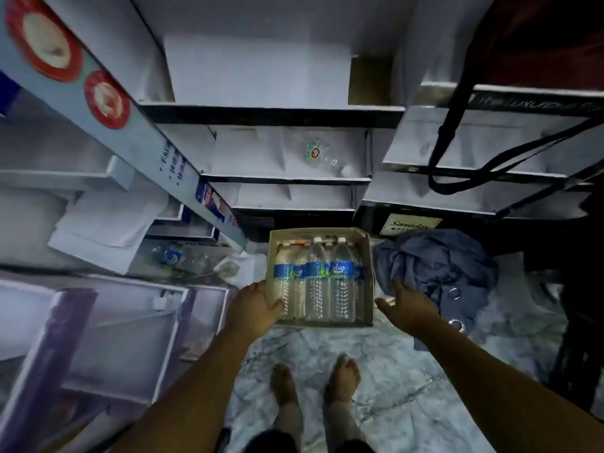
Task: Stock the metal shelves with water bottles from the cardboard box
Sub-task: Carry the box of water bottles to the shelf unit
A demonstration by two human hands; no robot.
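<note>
On the floor, left hand grips bottle-filled cardboard box; right hand spread.

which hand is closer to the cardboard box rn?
Left. The left hand grips the cardboard box at its near left corner. The right hand is open, just off the box's right wall, not touching, beside the blue cloth.

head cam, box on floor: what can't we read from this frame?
- Brown cardboard box: bottle count unknown; front clear blue-labelled bottles hide the back row.
- Left hand fingertips: hidden behind box wall.
- Clear bottle on middle shelf: label blurred.
- Right hand: contact with box unclear.
</note>
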